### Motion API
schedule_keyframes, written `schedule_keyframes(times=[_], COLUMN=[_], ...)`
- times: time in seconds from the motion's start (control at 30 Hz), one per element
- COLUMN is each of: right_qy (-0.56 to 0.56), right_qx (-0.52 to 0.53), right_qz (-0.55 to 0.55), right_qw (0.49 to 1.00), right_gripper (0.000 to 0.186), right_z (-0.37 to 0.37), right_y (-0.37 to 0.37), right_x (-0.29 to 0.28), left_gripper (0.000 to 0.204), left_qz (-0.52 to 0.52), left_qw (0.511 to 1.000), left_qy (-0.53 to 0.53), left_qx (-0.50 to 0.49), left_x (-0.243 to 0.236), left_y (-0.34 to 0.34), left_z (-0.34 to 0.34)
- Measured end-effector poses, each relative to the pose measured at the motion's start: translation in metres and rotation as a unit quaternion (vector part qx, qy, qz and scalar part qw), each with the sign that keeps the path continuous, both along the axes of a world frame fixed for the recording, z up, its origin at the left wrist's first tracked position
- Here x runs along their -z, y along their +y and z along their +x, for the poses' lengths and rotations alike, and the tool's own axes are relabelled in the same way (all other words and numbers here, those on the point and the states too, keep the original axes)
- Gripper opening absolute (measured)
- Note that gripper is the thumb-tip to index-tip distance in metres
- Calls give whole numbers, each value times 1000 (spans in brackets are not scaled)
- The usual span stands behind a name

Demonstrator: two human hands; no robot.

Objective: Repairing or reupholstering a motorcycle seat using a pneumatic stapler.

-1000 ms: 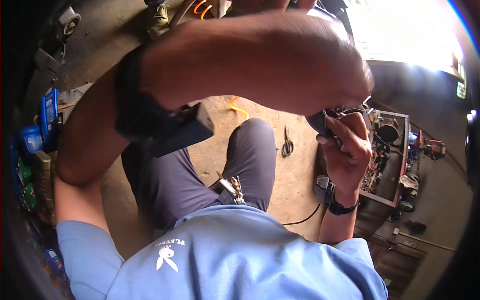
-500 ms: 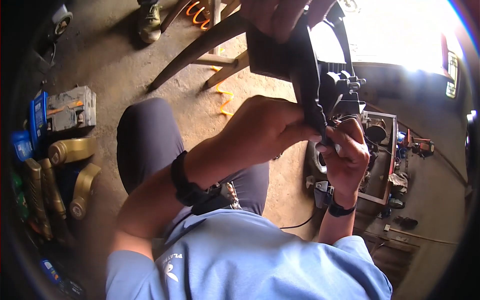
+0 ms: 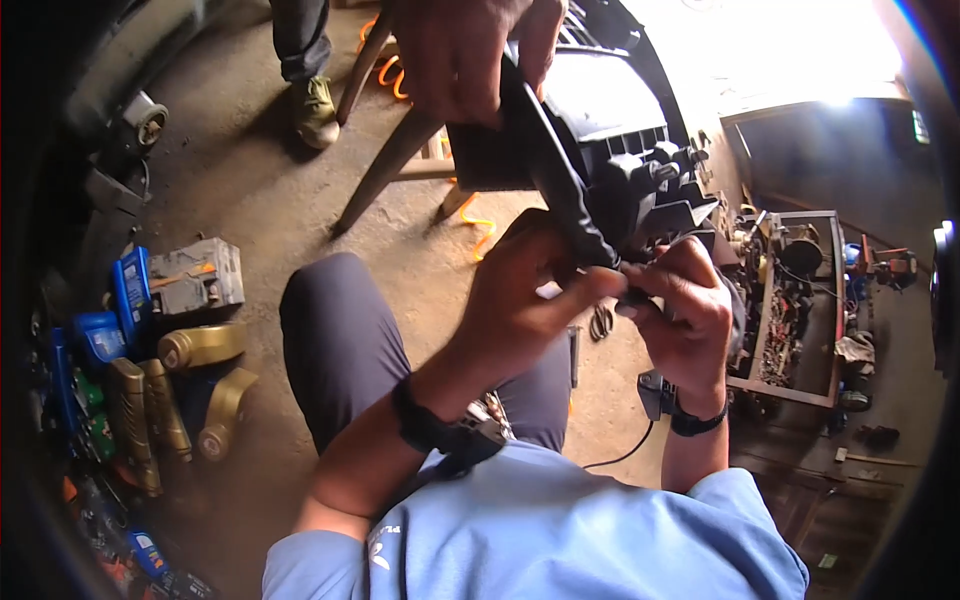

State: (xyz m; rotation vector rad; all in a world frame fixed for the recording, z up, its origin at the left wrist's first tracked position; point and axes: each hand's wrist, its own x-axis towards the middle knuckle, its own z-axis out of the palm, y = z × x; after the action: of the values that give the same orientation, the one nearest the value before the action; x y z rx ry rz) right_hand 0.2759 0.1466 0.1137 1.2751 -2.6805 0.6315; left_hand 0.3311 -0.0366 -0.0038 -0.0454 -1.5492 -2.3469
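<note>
Right in the upper middle of the frame, a black plastic housing hangs in the air, steadied from above by another person's hand clamped on its top edge. Below it, the left hand pinches closed on a black strap or lead running down the housing's face, while the right hand curls closed around a small dark fitting at the lower corner. It looks like the fiddly connecting stage; the next move probably calls for fine fingertip work where the two hands meet. A parts tray sits at right, brass-coloured castings at left on the floor.
</note>
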Motion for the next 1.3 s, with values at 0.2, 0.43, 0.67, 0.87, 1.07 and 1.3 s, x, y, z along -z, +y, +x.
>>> schedule_keyframes(times=[0.2, 0.43, 0.67, 0.87, 1.07, 1.3], right_qy=[4, 10, 17, 25, 21, 22], right_qx=[-45, -68, -53, -58, -79, -71], right_qz=[-15, -51, -80, -106, -131, -124], right_qw=[999, 996, 995, 992, 988, 989], right_gripper=[48, 51, 49, 50, 44, 46], right_z=[-2, -8, -10, -10, -12, -17], right_y=[-2, 1, 5, 6, 9, 10], right_x=[1, 7, 16, 12, 15, 18], left_gripper=[30, 31, 35, 51, 33, 39], left_qz=[233, 136, -23, -100, -504, -567], left_qw=[954, 986, 993, 977, 844, 761], left_qy=[47, -45, -92, -187, -12, 269], left_qx=[182, 82, -66, -27, -183, -164], left_x=[31, -5, -19, -26, -46, -33], left_y=[-22, -13, -9, -23, -53, -54], left_z=[-31, -21, -24, -22, 7, -5])
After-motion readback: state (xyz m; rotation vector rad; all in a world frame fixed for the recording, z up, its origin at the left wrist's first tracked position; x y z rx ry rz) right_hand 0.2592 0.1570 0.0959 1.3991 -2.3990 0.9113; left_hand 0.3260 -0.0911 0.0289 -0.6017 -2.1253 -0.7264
